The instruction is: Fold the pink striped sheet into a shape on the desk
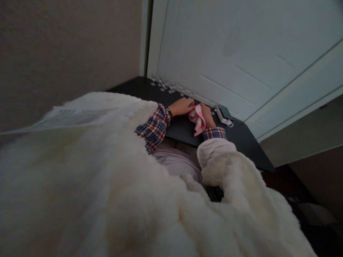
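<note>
A pink and white cloth [198, 119] hangs crumpled between my two hands, just above the black table. My right hand [207, 115] grips it from the right side, fingers closed around the upper part. From the left, my left hand [182, 106] meets the cloth with its fingers curled and pressed together; what lies inside them is hidden. Beyond my hands, several small clear glass-like pieces [164, 86] stand along the table's back edge, most of them grouped at the left. They are too small to make out fully.
The black table [179, 131] runs against a white panel [214, 46] with raised hearts. On its right part lies a dark and white object [223, 116] with a ring or strap. A brownish wall [69, 43] rises at left. Fluffy white sleeves fill the foreground.
</note>
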Demonstrator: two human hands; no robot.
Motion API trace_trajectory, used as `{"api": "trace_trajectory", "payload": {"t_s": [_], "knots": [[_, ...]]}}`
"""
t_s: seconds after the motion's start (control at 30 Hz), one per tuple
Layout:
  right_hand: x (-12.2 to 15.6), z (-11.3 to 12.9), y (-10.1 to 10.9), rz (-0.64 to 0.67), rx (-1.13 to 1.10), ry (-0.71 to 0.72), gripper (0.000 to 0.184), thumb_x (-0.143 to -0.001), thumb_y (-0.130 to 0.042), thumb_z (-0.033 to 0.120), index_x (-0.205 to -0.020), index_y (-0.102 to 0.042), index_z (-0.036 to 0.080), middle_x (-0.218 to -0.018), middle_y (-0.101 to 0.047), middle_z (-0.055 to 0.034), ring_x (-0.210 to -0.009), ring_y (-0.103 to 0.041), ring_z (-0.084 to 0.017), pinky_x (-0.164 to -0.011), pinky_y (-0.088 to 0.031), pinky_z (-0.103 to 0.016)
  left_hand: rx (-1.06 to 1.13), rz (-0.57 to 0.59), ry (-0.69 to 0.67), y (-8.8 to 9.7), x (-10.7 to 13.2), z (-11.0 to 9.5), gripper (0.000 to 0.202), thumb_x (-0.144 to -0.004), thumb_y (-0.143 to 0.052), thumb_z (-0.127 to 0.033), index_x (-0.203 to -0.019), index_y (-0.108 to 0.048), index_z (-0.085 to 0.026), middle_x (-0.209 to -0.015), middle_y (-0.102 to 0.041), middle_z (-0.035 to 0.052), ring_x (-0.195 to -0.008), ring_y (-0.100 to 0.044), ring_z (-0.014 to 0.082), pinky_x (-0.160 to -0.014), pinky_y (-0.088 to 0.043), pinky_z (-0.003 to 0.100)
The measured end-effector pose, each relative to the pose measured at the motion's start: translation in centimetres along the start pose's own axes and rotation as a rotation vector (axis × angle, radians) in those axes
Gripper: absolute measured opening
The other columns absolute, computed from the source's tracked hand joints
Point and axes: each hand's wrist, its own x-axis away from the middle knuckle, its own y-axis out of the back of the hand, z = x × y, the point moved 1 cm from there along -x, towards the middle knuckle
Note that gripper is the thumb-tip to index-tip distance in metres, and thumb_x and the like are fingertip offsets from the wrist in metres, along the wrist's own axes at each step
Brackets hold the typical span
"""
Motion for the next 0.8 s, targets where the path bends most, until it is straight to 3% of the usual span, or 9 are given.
{"api": "trace_trajectory", "payload": {"t_s": [0.17, 0.4, 0.63, 0.8], "knots": [[0.08, -0.09, -0.03, 0.012, 0.109, 0.053, 0.018, -0.092, -0.042, 0.022, -0.076, -0.050, 0.019, -0.085, -0.063, -0.0084, -0.083, -0.059, -0.020, -0.088, -0.047, -0.037, 0.006, 0.011, 0.003, 0.15, 0.14, -0.16, 0.030, -0.092, -0.043, -0.028, -0.107, -0.064, -0.013, -0.092, -0.071, 0.0066, -0.081, -0.065, 0.0154, -0.075, -0.045, 0.022], [0.21, 0.03, -0.08, 0.003, 0.013, -0.004, 0.030, -0.096, -0.031, 0.029, -0.070, -0.044, 0.022, -0.076, -0.059, -0.0051, -0.075, -0.054, -0.017, -0.080, -0.046, -0.031, 0.009, 0.021, 0.009, 0.12, 0.11, -0.11, 0.029, -0.092, -0.044, -0.028, -0.106, -0.065, -0.013, -0.093, -0.072, 0.0070, -0.082, -0.065, 0.0154, -0.077, -0.046, 0.022], [-0.12, -0.18, -0.09, 0.003, 0.026, 0.003, 0.031, -0.095, -0.032, 0.034, -0.068, -0.045, 0.023, -0.076, -0.060, -0.0076, -0.077, -0.056, -0.020, -0.082, -0.047, -0.035, 0.018, 0.025, 0.018, 0.06, 0.11, -0.08, 0.028, -0.092, -0.045, -0.028, -0.105, -0.065, -0.013, -0.093, -0.071, 0.0068, -0.080, -0.065, 0.0151, -0.077, -0.046, 0.022], [0.20, 0.04, 0.01, 0.035, 0.079, 0.065, 0.021, -0.090, -0.043, 0.024, -0.070, -0.041, 0.023, -0.077, -0.058, -0.0072, -0.076, -0.053, -0.019, -0.080, -0.045, -0.032, 0.013, 0.055, 0.029, 0.03, 0.04, -0.06, 0.027, -0.091, -0.047, -0.027, -0.105, -0.065, -0.014, -0.090, -0.071, 0.0066, -0.082, -0.066, 0.0164, -0.077, -0.047, 0.022]]}}
